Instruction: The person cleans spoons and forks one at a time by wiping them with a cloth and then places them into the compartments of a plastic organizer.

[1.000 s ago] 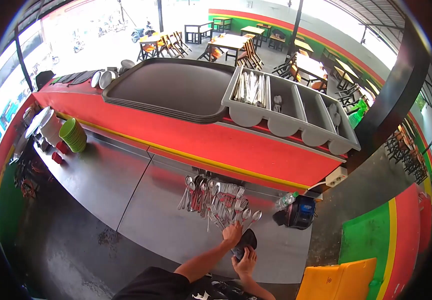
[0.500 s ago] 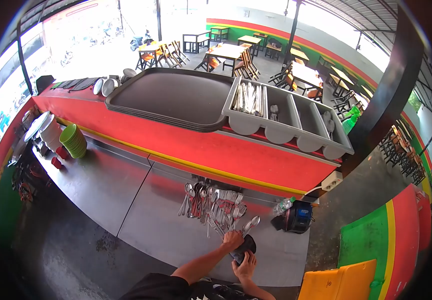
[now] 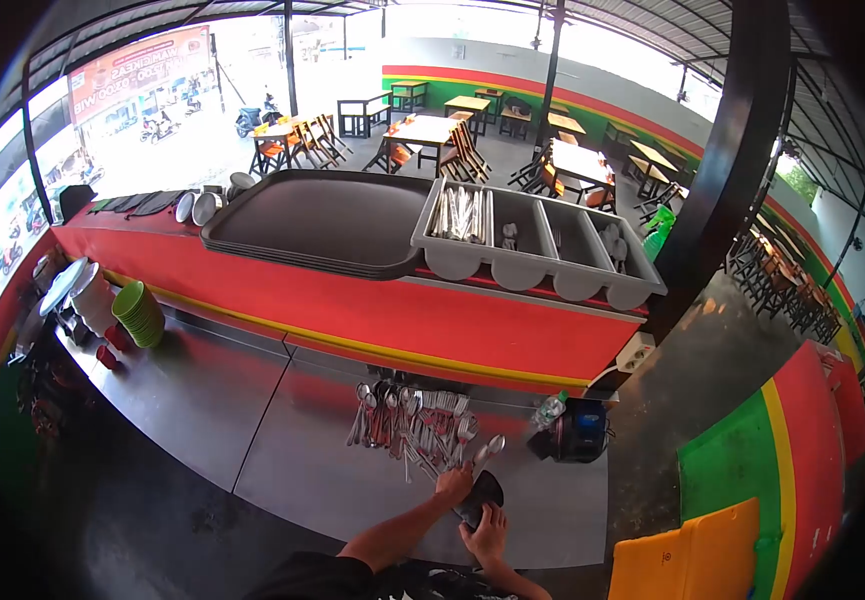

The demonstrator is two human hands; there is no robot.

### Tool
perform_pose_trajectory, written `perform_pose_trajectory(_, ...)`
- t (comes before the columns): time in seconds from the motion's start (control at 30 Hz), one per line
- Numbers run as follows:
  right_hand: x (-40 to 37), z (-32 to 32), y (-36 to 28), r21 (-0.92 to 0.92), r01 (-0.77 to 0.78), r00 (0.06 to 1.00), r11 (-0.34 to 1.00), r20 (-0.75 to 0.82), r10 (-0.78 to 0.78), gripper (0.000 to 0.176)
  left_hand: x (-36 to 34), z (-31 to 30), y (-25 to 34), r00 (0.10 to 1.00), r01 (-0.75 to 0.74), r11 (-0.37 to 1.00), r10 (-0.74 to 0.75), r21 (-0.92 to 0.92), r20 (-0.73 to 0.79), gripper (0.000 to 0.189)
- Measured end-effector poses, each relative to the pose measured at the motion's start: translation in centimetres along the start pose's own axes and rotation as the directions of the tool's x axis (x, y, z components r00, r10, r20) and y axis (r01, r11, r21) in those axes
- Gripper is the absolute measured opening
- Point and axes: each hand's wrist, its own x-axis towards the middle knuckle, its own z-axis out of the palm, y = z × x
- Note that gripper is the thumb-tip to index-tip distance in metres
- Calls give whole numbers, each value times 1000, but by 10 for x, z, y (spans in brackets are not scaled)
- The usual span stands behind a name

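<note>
On the metal counter [image 3: 332, 490] lies a spread of spoons and forks [image 3: 407, 418]. My left hand [image 3: 454, 484] is closed at the near right end of this spread, its fingers wrapped round something too small to make out. Two spoons [image 3: 489, 449] stick out just beyond it. A dark cloth [image 3: 480, 497] lies between my hands. My right hand [image 3: 487, 536] holds the near side of the cloth, fingers bent over it.
A grey cutlery tray [image 3: 542, 272] and stacked dark trays [image 3: 322, 215] rest on the red ledge. Right of the cutlery are a bottle [image 3: 549, 410] and a dark blue bag [image 3: 582, 430]. Green bowls [image 3: 138, 314] and red cups [image 3: 107, 357] stand far left.
The view has shifted, so the ledge and trays appear further left and lower. Both hands remain at the cloth, close together, with little visible change.
</note>
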Motion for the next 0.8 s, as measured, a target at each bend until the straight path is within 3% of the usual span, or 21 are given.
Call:
perform_pose_trajectory(0.07, 0, -3, -1, 10, 13, 1000, 1000, -7, -13, 68, -2, 2, -5, 995, -43, 997, 37, -67, -93, 24)
perform_pose_trajectory(0.17, -2, 2, 4, 18, 12, 1000, 1000, -6, -12, 67, -15, -13, 8, 953, -155, 930, 52, -334, -300, 25)
perform_pose_trajectory(0.27, -3, 2, 4, 30, 26, 999, 999, -25, -25, 64, -9, -12, -1, 894, -293, 895, 132, -337, -428, 26)
perform_pose_trajectory(0.37, -3, -1, 2, 29, 40, 999, 999, -30, -39, 62, -16, -30, 8, 865, -345, 813, 82, -468, -494, 26)
perform_pose_trajectory(0.47, -4, 2, 5, 27, 59, 997, 998, -51, -57, 63, -32, -52, 22, 945, -175, 633, -106, -754, -309, 27)
perform_pose_trajectory(0.57, -5, 2, 5, 53, 37, 998, 998, -42, -35, 61, -54, -64, 25, 960, -70, 468, -207, -881, -186, 31)
perform_pose_trajectory(0.67, -5, 9, 14, 117, 73, 995, 990, -83, -63, 61, -71, -56, 10, 929, -147, 517, -221, -844, -297, 29)
perform_pose_trajectory(0.77, -6, 10, 17, 161, 41, 994, 986, -109, -23, 50, -102, -55, -1, 945, 39, 634, -274, -772, -178, 26)
perform_pose_trajectory(0.8, -5, 13, 17, 350, -77, 991, 934, -73, 109, 47, -110, -53, -5, 935, 76, 654, -308, -752, -174, 26)
